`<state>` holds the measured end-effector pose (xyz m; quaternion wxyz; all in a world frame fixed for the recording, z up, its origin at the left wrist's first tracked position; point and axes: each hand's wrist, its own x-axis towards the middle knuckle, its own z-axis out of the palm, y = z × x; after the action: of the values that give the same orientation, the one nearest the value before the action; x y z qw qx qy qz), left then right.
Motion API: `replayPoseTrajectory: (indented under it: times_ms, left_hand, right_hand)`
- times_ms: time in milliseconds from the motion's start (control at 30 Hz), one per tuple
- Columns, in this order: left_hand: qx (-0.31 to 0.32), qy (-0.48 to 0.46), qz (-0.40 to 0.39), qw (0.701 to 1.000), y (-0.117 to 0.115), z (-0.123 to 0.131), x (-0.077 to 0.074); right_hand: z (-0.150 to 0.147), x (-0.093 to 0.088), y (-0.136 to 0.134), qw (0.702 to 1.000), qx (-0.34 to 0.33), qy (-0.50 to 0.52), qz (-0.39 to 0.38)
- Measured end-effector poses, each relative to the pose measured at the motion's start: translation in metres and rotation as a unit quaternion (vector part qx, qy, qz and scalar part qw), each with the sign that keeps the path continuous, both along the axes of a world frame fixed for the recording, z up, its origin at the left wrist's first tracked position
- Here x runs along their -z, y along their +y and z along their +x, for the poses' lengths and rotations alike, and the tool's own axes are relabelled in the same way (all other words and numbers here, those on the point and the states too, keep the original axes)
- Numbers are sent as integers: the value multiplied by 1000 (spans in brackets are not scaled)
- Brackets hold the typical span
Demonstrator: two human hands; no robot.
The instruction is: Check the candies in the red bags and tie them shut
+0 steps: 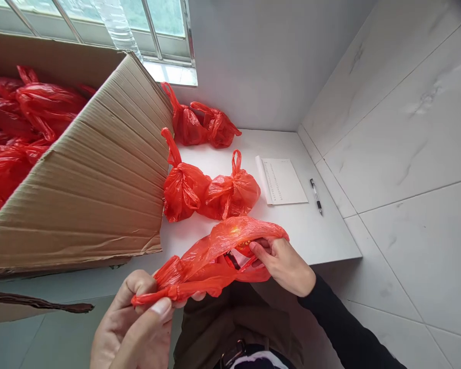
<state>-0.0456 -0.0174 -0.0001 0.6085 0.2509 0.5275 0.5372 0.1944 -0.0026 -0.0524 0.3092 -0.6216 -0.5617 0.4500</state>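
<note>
An opened red plastic bag (203, 256) is stretched between my two hands over the table's front edge. My left hand (138, 318) pinches one handle end of it, thumb pressed on the film. Inside the mouth of the bag, my right hand (280, 259) has its fingers closed on a small red packet (246, 248) with yellow print; part of it is hidden by the film. Other dark and pinkish contents show beneath. Just beyond stand two knotted red bags, one at the left (184, 189) and one at the right (234, 192).
A large cardboard box (100, 169) full of knotted red bags (42, 107) stands at the left. More tied bags (203, 123) sit by the wall. On the white table (330, 241) lie a notepad (286, 179) and a pen (316, 196). Tiled wall bounds the right.
</note>
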Motion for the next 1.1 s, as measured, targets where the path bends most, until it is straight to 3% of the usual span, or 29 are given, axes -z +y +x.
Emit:
replayPoseTrajectory:
  times_ms: [133, 300, 433, 667, 800, 1000, 1100]
  left_hand:
    - [5, -21, 18, 1000, 5, -3, 7]
    - [-47, 12, 49, 998, 4, 6, 3]
    - [-45, 43, 46, 997, 2, 13, -6]
    - [45, 111, 61, 991, -10, 13, -20]
    - [11, 225, 68, 972, -15, 18, -24]
    - [-26, 246, 18, 969, -15, 23, -30]
    - [-20, 253, 34, 967, -16, 19, -28]
  right_hand:
    - [-5, 8, -9, 991, 25, -127, 47]
    - [-4, 7, -16, 991, -21, -134, 19]
    - [4, -1, -13, 988, -61, -140, -4]
    - [9, -27, -8, 986, -28, -163, 3]
    - [6, -32, -7, 979, -26, -202, 15]
    - [1, -42, -6, 969, -58, -238, -4]
    - [0, -47, -8, 964, -61, -260, -13]
